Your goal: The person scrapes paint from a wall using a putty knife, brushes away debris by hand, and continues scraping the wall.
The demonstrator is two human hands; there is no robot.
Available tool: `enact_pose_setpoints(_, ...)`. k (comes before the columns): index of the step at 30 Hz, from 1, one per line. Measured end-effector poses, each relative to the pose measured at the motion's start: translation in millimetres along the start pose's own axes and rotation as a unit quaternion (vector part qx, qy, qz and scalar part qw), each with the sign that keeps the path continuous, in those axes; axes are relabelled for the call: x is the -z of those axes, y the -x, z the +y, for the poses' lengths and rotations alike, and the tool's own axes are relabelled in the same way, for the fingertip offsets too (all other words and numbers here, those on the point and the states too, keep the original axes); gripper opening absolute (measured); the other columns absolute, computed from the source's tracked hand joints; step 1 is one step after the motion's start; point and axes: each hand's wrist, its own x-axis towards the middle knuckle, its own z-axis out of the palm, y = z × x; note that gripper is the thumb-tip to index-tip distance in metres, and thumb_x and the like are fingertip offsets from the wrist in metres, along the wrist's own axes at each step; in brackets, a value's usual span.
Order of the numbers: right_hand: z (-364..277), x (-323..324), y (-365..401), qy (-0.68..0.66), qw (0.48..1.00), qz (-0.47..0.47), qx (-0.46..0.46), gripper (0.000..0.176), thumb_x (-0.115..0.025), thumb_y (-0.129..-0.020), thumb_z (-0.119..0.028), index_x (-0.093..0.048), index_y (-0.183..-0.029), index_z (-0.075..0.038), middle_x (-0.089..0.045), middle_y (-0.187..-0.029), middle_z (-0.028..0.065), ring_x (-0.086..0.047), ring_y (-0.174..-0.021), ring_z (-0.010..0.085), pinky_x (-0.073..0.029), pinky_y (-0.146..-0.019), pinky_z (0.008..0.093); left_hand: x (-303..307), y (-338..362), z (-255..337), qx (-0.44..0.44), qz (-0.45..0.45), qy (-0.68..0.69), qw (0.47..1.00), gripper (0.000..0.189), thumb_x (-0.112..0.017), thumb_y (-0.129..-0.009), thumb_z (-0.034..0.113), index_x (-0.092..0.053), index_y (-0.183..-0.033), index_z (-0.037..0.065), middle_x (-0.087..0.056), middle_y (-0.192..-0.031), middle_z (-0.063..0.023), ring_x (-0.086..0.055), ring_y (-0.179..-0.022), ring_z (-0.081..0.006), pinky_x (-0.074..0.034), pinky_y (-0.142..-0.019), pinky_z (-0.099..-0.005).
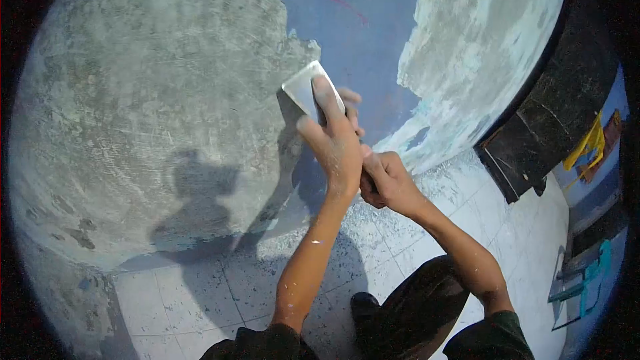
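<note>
View from the head camera, looking down a wall to the floor. The broad, flat, silver-grey metal scraper lies blade-flat against the wall, just where the bare mottled grey plaster meets the blue painted band; its upper corner points up and to the right. The left hand rests on the blade with fingers stretched out, not clenched; the forefinger lies along the blade's face, the thumb runs beside its lower left edge, and other fingertips show past its right edge. The right hand is closed into a fist just below and touching the heel of the left hand; it grips the scraper's handle, most of which is hidden inside the fist. Both forearms are flecked with pale specks. To the right of the blue band, a rough whitish patch of scraped coating; beyond it, a black glossy slab standing at the wall's edge. Below, white speckled floor tiles, dusted with debris near the wall's foot; the person's dark-clad knee at the bottom; the person's shadow cast on the grey plaster, lower left.
</note>
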Motion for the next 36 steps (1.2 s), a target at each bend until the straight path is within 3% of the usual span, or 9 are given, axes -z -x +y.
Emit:
enact_pose_setpoints(5, -12, 2, -11, 0.034, 0.999, 0.013, -0.002, 0.066, -0.033, -0.103, -0.048, -0.046, -0.053, -0.006, -0.041, -0.044, -0.0011, -0.037, -0.038, 0.0081, -0.030, -0.037, 0.0264, -7, -13, 9, 0.013, -0.012, 0.027, 0.999, 0.055, -0.044, -0.097, 0.052, -0.054, -0.074, 0.003, -0.042, -0.061, 0.0007, -0.038, -0.050, -0.0097, -0.034, -0.047, -0.0233)
enact_pose_setpoints(9, -4, 3, -7, 0.076, 0.997, -0.009, -0.004, 0.067, -0.034, -0.103, -0.048, -0.047, -0.052, -0.006, -0.041, -0.044, -0.0012, -0.038, -0.039, 0.0078, -0.030, -0.038, 0.0266, 1, -1, 0, 0.020, 0.025, 0.063, 0.998, 0.047, -0.044, -0.101, 0.040, -0.049, -0.073, 0.002, -0.051, -0.066, -0.0007, -0.038, -0.047, -0.0059, -0.030, -0.041, -0.0218)
enact_pose_setpoints(12, -23, 3, -14, 0.077, 0.997, 0.013, 0.017, 0.068, -0.034, -0.103, -0.048, -0.047, -0.051, -0.006, -0.041, -0.044, -0.0013, -0.038, -0.039, 0.0077, -0.030, -0.038, 0.0268, -11, -17, 16, -0.034, 0.016, 0.103, 0.994, 0.047, -0.044, -0.101, 0.041, -0.048, -0.075, 0.002, -0.051, -0.066, -0.0006, -0.039, -0.048, -0.0053, -0.030, -0.041, -0.0218)
enact_pose_setpoints(18, -8, 3, -5, 0.086, 0.996, -0.003, 0.027, 0.069, -0.034, -0.102, -0.050, -0.047, -0.051, -0.006, -0.041, -0.044, -0.0012, -0.039, -0.039, 0.0076, -0.031, -0.038, 0.0261, -1, 0, 5, 0.065, 0.033, 0.067, 0.995, 0.047, -0.051, -0.096, 0.048, -0.050, -0.093, 0.002, -0.051, -0.074, -0.0023, -0.040, -0.055, -0.0103, -0.035, -0.052, -0.0259)
enact_pose_setpoints(19, -12, 0, -12, 0.111, 0.992, 0.010, 0.064, 0.068, -0.034, -0.102, -0.050, -0.047, -0.051, -0.006, -0.041, -0.044, -0.0012, -0.039, -0.039, 0.0076, -0.031, -0.038, 0.0262, 2, -4, 7, 0.024, 0.000, 0.063, 0.998, 0.046, -0.052, -0.095, 0.048, -0.051, -0.092, 0.002, -0.051, -0.073, -0.0022, -0.040, -0.055, -0.0092, -0.035, -0.052, -0.0253)
enact_pose_setpoints(22, -28, -3, -12, 0.057, 0.998, -0.004, -0.005, 0.066, -0.035, -0.102, -0.048, -0.049, -0.054, -0.006, -0.041, -0.044, -0.0014, -0.039, -0.040, 0.0077, -0.032, -0.039, 0.0268, -3, -21, 23, 0.018, -0.023, 0.063, 0.998, 0.047, -0.048, -0.096, 0.049, -0.052, -0.086, 0.003, -0.049, -0.070, -0.0016, -0.039, -0.051, -0.0093, -0.035, -0.048, -0.0247)
enact_pose_setpoints(26, -18, -10, -1, 0.086, 0.996, -0.017, 0.009, 0.066, -0.034, -0.103, -0.047, -0.050, -0.055, -0.004, -0.042, -0.046, -0.0014, -0.040, -0.042, 0.0073, -0.033, -0.041, 0.0270, 5, 2, 10, 0.092, 0.086, 0.059, 0.990, 0.049, -0.046, -0.097, 0.048, -0.052, -0.075, 0.005, -0.043, -0.063, 0.0003, -0.039, -0.054, -0.0105, -0.034, -0.052, -0.0250)
enact_pose_setpoints(33, -60, -26, -6, -0.019, 1.000, 0.001, 0.000, 0.062, -0.034, -0.103, -0.046, -0.044, -0.056, -0.006, -0.039, -0.045, -0.0013, -0.038, -0.039, 0.0081, -0.030, -0.037, 0.0266, 5, -25, 47, -0.035, -0.038, 0.038, 0.998, 0.048, -0.045, -0.098, 0.050, -0.054, -0.084, 0.005, -0.045, -0.064, 0.0000, -0.041, -0.051, -0.0104, -0.035, -0.046, -0.0255)
enact_pose_setpoints(36, -21, -29, -1, -0.005, 1.000, 0.005, -0.004, 0.062, -0.035, -0.103, -0.046, -0.044, -0.057, -0.007, -0.039, -0.046, -0.0010, -0.038, -0.038, 0.0076, -0.029, -0.036, 0.0267, 16, -10, 27, 0.060, -0.018, -0.032, 0.998, 0.045, -0.045, -0.098, 0.046, -0.056, -0.085, 0.004, -0.047, -0.065, -0.0002, -0.044, -0.052, -0.0100, -0.035, -0.045, -0.0263)
